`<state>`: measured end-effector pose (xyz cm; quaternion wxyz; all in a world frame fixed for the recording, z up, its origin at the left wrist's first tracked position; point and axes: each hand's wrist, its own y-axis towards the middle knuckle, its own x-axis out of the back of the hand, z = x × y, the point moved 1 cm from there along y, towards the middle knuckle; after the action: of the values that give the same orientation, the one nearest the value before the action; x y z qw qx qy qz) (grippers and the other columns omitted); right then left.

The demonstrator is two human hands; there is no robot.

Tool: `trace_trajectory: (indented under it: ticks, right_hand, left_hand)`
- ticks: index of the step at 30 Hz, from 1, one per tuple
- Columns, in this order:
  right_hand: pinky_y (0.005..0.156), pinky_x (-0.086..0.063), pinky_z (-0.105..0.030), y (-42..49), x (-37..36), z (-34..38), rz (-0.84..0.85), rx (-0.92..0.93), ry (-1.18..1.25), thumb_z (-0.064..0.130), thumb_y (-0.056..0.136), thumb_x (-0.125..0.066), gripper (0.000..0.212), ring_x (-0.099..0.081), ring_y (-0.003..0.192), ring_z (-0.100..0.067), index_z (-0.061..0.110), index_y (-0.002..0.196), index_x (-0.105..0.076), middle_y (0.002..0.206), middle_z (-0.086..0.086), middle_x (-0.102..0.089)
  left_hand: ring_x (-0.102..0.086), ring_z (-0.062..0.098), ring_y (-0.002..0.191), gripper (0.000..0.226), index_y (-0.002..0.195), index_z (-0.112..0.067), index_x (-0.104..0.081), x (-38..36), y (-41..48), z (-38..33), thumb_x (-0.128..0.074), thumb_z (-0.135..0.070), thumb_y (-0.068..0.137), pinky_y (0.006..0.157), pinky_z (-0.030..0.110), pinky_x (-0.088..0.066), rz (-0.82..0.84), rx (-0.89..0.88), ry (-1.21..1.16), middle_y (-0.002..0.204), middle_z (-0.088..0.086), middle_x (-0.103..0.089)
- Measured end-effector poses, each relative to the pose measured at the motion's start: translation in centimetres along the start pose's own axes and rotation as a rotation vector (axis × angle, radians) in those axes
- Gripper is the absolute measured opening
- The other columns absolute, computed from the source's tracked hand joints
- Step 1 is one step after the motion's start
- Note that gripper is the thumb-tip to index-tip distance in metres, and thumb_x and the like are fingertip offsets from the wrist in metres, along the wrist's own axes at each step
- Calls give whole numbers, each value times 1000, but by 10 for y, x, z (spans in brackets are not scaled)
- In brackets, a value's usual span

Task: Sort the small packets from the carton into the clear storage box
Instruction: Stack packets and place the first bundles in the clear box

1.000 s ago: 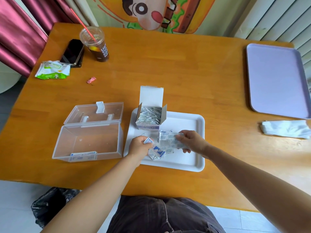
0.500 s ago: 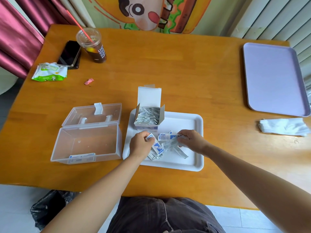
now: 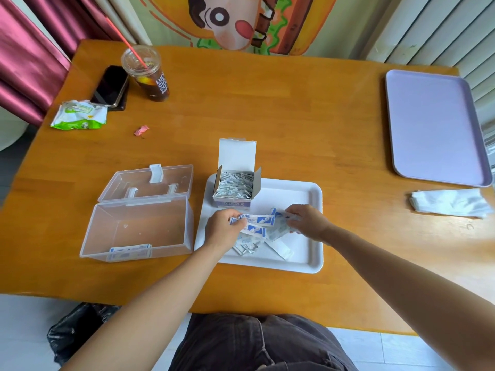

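**Wood, plastic and card**

The table (image 3: 267, 116) is varnished wood, smooth with a soft sheen; the storage box (image 3: 139, 231) is clear glossy plastic; the white tray (image 3: 302, 199) is matt plastic; the carton (image 3: 237, 156) is matt white cardboard; the packets (image 3: 257, 220) look like slick printed paper; the lilac tray (image 3: 434, 124) is smooth satin plastic.

Two trays are sitting on one table (image 3: 267, 103): a white tray (image 3: 290, 196) near, a lavender tray (image 3: 434, 124) far right. One carton (image 3: 237, 156), one clear storage box (image 3: 139, 226), one cup (image 3: 150, 76), one phone (image 3: 109, 85), one green pack (image 3: 77, 116) and one white cloth (image 3: 450, 203) are resting there too. Two hands, the left hand (image 3: 221, 231) and right hand (image 3: 309, 220), are handling loose packets (image 3: 258, 220), too overlapped to count.
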<state>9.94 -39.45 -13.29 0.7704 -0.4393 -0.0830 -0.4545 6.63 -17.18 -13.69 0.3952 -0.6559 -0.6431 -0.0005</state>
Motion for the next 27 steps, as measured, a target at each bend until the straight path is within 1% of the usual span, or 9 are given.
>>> trace_trajectory:
  ticks: [4, 6, 9, 12, 14, 17, 23, 25, 27]
  right_hand:
    - [59, -43, -29, 3, 4, -2, -3, -19, -111, 6, 85, -52, 18, -55, 73, -24, 17, 94, -63, 80, -5, -60]
    - [55, -38, -26, 4, 2, 0, 5, -40, -112, 15, 89, -54, 12, -53, 72, -21, 15, 95, -65, 81, -4, -59]
    - [53, -38, -25, 5, -2, 2, -52, -68, -49, 31, 91, -58, 17, -55, 69, -18, 16, 88, -66, 76, -1, -61]
    - [57, -43, -24, 6, -3, 1, -131, -33, -87, 26, 90, -60, 15, -60, 74, -20, 14, 91, -70, 84, -3, -67]
    - [69, -47, -27, 7, 0, 2, -215, 18, -72, 22, 89, -62, 15, -65, 87, -21, 13, 96, -71, 96, -4, -71]
    - [75, -44, -23, 7, 5, 5, -251, 69, -36, 18, 89, -64, 16, -64, 95, -19, 11, 100, -72, 102, -4, -72]
    - [68, -40, -4, 1, 14, 15, -316, 125, 264, 14, 92, -57, 13, -64, 88, -4, 9, 95, -69, 94, 0, -72]
    - [67, -41, -4, -3, 14, 23, -297, 182, 307, 12, 93, -55, 14, -62, 79, 5, 11, 94, -69, 90, 2, -71]
    - [68, -41, -6, -6, 14, 27, -305, 229, 309, 12, 93, -56, 14, -61, 76, 8, 14, 92, -69, 86, 6, -71]
  left_hand:
    - [-65, 23, 90, 17, 99, -13, -70, 9, 1, 4, -67, -26, 88, 73, 33, -52, -12, -10, 89, 98, 5, -71]
    - [-65, 23, 91, 16, 98, -14, -70, 10, 1, 4, -66, -26, 89, 72, 31, -51, 1, -15, 133, 98, 5, -71]
    - [-63, 23, 96, 19, 102, -13, -70, 10, 0, 3, -66, -26, 89, 77, 30, -49, 5, -24, 161, 105, 4, -70]
    - [-61, 22, 103, 24, 109, -13, -69, 9, -1, 3, -66, -27, 89, 82, 29, -49, 10, -26, 172, 113, 4, -68]
    - [-61, 22, 105, 25, 109, -12, -69, 10, -1, 4, -67, -27, 89, 82, 28, -48, 12, -22, 177, 116, 3, -68]
    - [-62, 21, 102, 24, 107, -13, -70, 11, 0, 4, -67, -27, 88, 80, 28, -49, 6, -19, 182, 114, 4, -68]
    - [-62, 19, 93, 21, 104, -15, -71, 10, 1, -1, -68, -28, 88, 71, 25, -46, -7, -3, 213, 109, 3, -70]
    - [-62, 18, 89, 21, 104, -15, -72, 11, 2, -2, -68, -28, 88, 69, 25, -47, -9, 7, 224, 107, 4, -70]
    - [-63, 18, 88, 20, 103, -16, -72, 11, 2, -2, -68, -29, 87, 67, 25, -47, -9, 15, 233, 106, 4, -70]
